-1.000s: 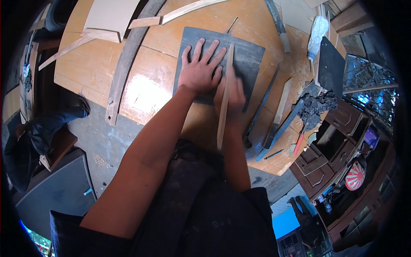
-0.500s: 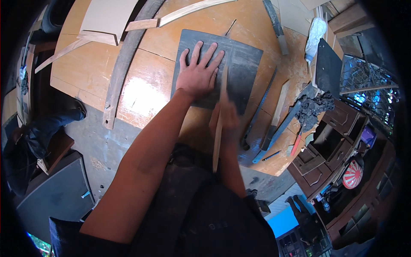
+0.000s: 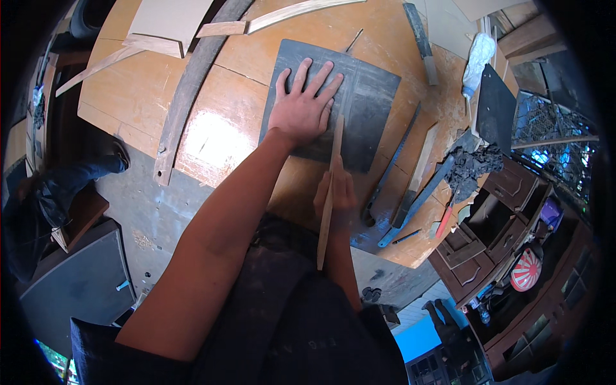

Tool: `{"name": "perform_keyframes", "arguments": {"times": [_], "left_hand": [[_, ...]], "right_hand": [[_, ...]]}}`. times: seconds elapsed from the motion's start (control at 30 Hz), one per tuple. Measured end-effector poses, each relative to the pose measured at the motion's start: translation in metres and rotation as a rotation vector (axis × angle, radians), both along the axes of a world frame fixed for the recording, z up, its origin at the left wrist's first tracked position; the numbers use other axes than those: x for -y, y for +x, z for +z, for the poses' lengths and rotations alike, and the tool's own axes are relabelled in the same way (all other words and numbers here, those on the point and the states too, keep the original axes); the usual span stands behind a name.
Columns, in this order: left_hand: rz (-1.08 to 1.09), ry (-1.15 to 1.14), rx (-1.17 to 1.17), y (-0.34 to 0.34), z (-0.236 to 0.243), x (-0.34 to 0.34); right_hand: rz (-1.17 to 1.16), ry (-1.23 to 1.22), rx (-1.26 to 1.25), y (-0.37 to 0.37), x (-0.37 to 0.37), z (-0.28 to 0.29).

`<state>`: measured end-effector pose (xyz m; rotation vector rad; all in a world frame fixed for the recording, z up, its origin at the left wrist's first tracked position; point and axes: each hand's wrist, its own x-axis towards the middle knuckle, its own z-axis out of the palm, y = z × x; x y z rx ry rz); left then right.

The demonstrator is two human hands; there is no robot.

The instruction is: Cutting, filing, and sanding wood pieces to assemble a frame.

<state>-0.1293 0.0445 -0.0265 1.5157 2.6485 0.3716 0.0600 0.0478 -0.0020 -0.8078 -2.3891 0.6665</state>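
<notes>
A dark grey flat sheet (image 3: 375,96), its surface marked with pale streaks, lies on the wooden tabletop. My left hand (image 3: 301,110) rests flat on it, fingers spread. To its right, my right hand (image 3: 337,191) is wrapped round a long thin wooden strip (image 3: 326,228). The strip's far end touches the sheet's surface beside my left hand. Its near end reaches back towards my body. A thin dark pointed piece (image 3: 354,40) sticks out past the sheet's far edge; its other end cannot be seen.
Right of the sheet lie a hacksaw blade (image 3: 399,157), a wooden-and-dark bar (image 3: 420,167), a blue-grey bar (image 3: 410,208) and crumpled black material (image 3: 473,168). A long dark curved wooden piece (image 3: 186,102) crosses the table's left side. Another person's leg (image 3: 86,170) shows at left.
My right hand has drawn the wooden strip back towards my body, its far end sliding nearer along the sheet. My left hand stays flat in place. The whole view has shifted slightly.
</notes>
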Motion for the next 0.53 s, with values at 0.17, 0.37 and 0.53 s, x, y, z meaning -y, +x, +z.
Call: {"name": "perform_keyframes", "arguments": {"times": [0.17, 0.37, 0.53], "left_hand": [[-0.009, 0.025, 0.003, 0.004, -0.002, 0.002], [-0.004, 0.029, 0.010, 0.003, -0.001, 0.005], [-0.022, 0.010, 0.015, 0.003, 0.003, 0.001]], "right_hand": [[-0.007, 0.045, -0.067, -0.047, -0.041, -0.003], [0.027, 0.020, 0.017, -0.012, -0.005, 0.001], [0.011, -0.085, -0.028, 0.012, 0.012, 0.011]]}}
